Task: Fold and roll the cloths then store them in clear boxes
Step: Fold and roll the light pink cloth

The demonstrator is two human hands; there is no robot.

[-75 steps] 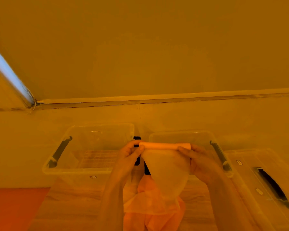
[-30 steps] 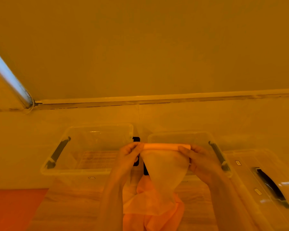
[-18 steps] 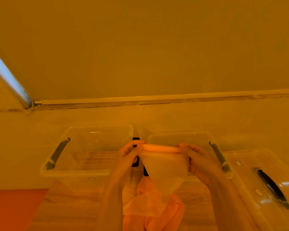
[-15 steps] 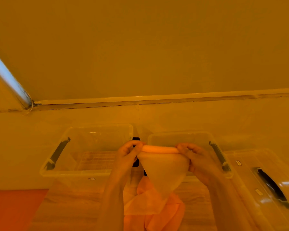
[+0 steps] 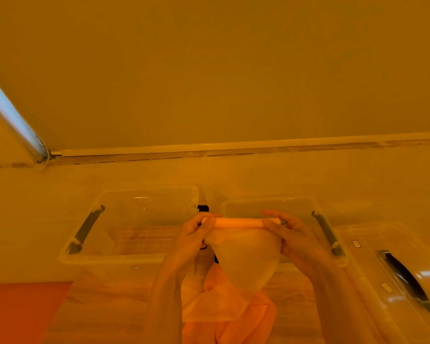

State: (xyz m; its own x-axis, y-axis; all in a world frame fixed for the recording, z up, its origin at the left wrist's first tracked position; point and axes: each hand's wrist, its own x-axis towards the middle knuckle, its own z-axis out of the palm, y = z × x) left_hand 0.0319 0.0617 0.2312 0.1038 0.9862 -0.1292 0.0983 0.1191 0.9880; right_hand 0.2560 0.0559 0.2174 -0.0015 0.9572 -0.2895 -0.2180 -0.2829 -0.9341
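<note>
A pale, partly rolled cloth (image 5: 243,254) hangs in front of two open clear boxes (image 5: 144,219), its rolled edge level on top.

Both boxes, left (image 5: 134,219) and right (image 5: 296,207), stand open-topped; the held cloth (image 5: 243,254) hangs before the right one, a lid (image 5: 395,269) flanks it.

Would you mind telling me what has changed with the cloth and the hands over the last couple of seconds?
Both hands, left hand and right hand, kept turning the cloth, so the rolled part at the top grew slightly thicker and the hanging tail shorter. The right fingers shifted from below the roll to curling over it. Nothing was let go. The two clear boxes, the lid and the cloth pile stayed put.
</note>
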